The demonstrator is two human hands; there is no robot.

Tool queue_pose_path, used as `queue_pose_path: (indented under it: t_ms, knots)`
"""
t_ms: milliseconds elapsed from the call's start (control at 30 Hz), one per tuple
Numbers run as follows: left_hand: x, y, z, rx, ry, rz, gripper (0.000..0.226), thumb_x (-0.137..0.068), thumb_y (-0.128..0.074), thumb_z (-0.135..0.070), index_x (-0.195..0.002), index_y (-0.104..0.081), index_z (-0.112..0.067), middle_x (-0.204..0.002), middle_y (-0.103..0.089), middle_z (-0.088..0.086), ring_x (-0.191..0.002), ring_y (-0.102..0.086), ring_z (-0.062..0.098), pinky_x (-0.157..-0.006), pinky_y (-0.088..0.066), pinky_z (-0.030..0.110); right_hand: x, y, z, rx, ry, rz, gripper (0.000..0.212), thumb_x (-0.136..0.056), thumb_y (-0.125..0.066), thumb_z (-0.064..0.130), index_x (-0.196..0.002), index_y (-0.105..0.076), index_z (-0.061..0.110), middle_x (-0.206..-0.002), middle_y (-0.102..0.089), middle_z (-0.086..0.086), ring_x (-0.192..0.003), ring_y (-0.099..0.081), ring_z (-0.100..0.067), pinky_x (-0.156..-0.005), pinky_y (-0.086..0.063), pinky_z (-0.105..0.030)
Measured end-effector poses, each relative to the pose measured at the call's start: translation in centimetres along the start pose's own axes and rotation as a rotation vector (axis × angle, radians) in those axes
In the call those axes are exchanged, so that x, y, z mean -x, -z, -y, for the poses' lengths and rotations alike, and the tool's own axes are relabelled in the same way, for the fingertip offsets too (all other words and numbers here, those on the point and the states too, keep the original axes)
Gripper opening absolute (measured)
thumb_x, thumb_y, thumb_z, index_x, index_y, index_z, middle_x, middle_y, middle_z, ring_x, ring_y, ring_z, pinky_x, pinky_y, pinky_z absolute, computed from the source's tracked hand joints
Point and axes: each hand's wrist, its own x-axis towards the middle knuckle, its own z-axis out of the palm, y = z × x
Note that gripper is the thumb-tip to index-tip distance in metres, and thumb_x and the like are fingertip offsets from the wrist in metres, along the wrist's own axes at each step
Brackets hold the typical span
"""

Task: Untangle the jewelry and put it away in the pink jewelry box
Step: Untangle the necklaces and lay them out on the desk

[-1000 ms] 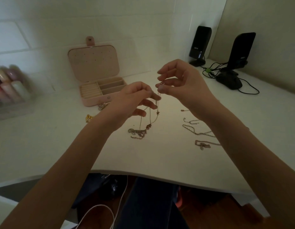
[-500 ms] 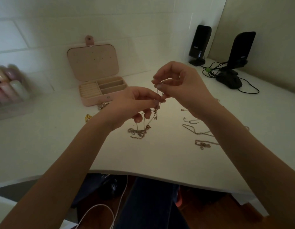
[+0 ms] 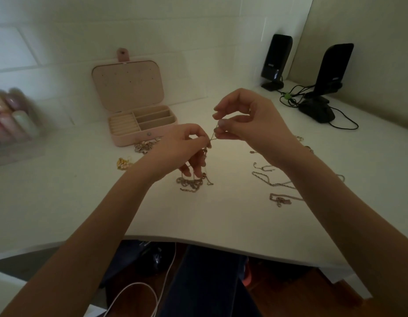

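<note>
My left hand (image 3: 183, 148) and my right hand (image 3: 248, 121) both pinch a thin chain (image 3: 213, 136) held taut between them above the white desk. More chain hangs below my left fingers into a tangled heap (image 3: 190, 183) on the desk. The pink jewelry box (image 3: 139, 104) stands open at the back left, its lid upright and its compartments showing nothing inside. Loose silver chains (image 3: 267, 179) lie to the right under my right forearm. Small silver pieces (image 3: 144, 146) sit in front of the box, and a gold piece (image 3: 123, 163) lies further left.
Two black speakers (image 3: 276, 59) and a black mouse (image 3: 317, 110) with cables stand at the back right. A clear holder with bottles (image 3: 13, 124) is at the far left. The desk's front edge (image 3: 198, 239) curves just above my lap.
My left hand has dropped lower and my right hand moved closer to it. The chain is now a short taut length between the fingertips.
</note>
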Motion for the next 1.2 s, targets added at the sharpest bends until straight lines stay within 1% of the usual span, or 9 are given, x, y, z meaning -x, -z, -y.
queue_pose_path:
  t_ms: [167,300,433,533,733,833,967,1033,1200]
  knots:
    - [0.2,-0.5,0.0,-0.167,-0.028,0.032,0.018,-0.091,-0.044,-0.014,-0.078,-0.055,-0.012,-0.051,-0.050,-0.001,-0.039,-0.043,0.010,-0.040,-0.034,0.021,0.1,0.0,-0.5,0.031,-0.012,0.027,0.020,-0.085,-0.058,-0.010,-0.095,-0.062,0.007,-0.098,-0.068,-0.011,-0.075,-0.069,-0.021,-0.067,-0.056,-0.023]
    - [0.1,-0.1,0.1,0.095,0.065,0.188,0.026,-0.092,-0.042,-0.015,-0.066,-0.046,-0.014,-0.050,-0.032,-0.004,-0.044,-0.024,0.011,-0.044,-0.018,0.021,-0.2,0.3,-0.7,-0.026,-0.016,0.036,0.024,-0.085,-0.057,-0.009,-0.091,-0.062,0.014,-0.096,-0.070,-0.007,-0.075,-0.068,-0.016,-0.059,-0.049,-0.021]
    - [0.1,0.2,0.7,-0.104,0.018,0.194,0.020,-0.092,-0.052,-0.023,-0.076,-0.061,-0.015,-0.053,-0.036,-0.001,-0.045,-0.028,0.010,-0.041,-0.023,0.018,0.0,0.4,-0.5,-0.063,-0.008,0.088,0.025,-0.085,-0.056,-0.011,-0.094,-0.061,0.011,-0.098,-0.069,-0.007,-0.072,-0.066,-0.014,-0.054,-0.044,-0.021]
    - [0.2,0.1,1.0,-0.102,-0.033,0.149,0.014,-0.087,-0.059,-0.030,-0.080,-0.064,-0.019,-0.053,-0.036,0.001,-0.045,-0.028,0.011,-0.041,-0.023,0.018,0.1,0.4,-0.5,-0.067,-0.021,0.105,0.023,-0.087,-0.054,-0.010,-0.094,-0.061,0.010,-0.099,-0.069,-0.005,-0.071,-0.065,-0.011,-0.052,-0.043,-0.021]
    - [0.1,0.1,1.8,-0.047,-0.193,-0.024,0.015,-0.085,-0.064,-0.032,-0.080,-0.064,-0.017,-0.043,-0.031,-0.004,-0.038,-0.022,0.010,-0.038,-0.019,0.019,-0.2,0.6,-1.1,0.328,-0.004,0.104,0.025,-0.087,-0.054,-0.001,-0.094,-0.065,0.020,-0.098,-0.068,0.002,-0.072,-0.065,-0.007,-0.058,-0.046,-0.012]
    - [0.0,0.0,1.9,-0.060,-0.210,-0.049,0.015,-0.085,-0.065,-0.031,-0.078,-0.067,-0.018,-0.046,-0.031,0.006,-0.041,-0.020,0.014,-0.040,-0.016,0.021,-0.3,0.3,-1.9,0.588,0.024,0.179,0.017,-0.089,-0.059,0.015,-0.097,-0.068,0.026,-0.091,-0.066,0.010,-0.073,-0.061,-0.003,-0.066,-0.045,-0.007]
    - [-0.3,0.0,2.4,-0.083,-0.156,-0.083,0.017,-0.088,-0.060,-0.027,-0.077,-0.071,-0.022,-0.054,-0.047,0.007,-0.041,-0.026,0.011,-0.042,-0.022,0.021,-0.3,0.0,-2.5,0.815,0.069,0.251,0.014,-0.088,-0.062,0.020,-0.097,-0.073,0.022,-0.072,-0.054,0.017,-0.066,-0.049,0.003,-0.062,-0.036,-0.001]
    - [-0.6,0.2,2.7,-0.061,-0.107,-0.130,0.021,-0.092,-0.054,-0.020,-0.076,-0.068,-0.019,-0.048,-0.047,-0.011,-0.037,-0.029,0.003,-0.038,-0.026,0.013,-0.4,0.1,-2.6,0.835,0.061,0.247,0.015,-0.089,-0.062,0.024,-0.097,-0.074,0.019,-0.072,-0.053,0.017,-0.068,-0.049,-0.001,-0.063,-0.036,-0.003]
    - [-0.8,0.6,3.4,0.028,-0.037,-0.157,0.026,-0.095,-0.046,-0.017,-0.073,-0.060,-0.018,-0.047,-0.028,-0.006,-0.035,-0.024,0.003,-0.034,-0.023,0.013,-0.2,0.3,-2.9,0.672,0.036,0.220,0.015,-0.091,-0.057,0.029,-0.086,-0.071,0.026,-0.070,-0.065,0.000,-0.059,-0.052,-0.015,-0.058,-0.042,-0.027]
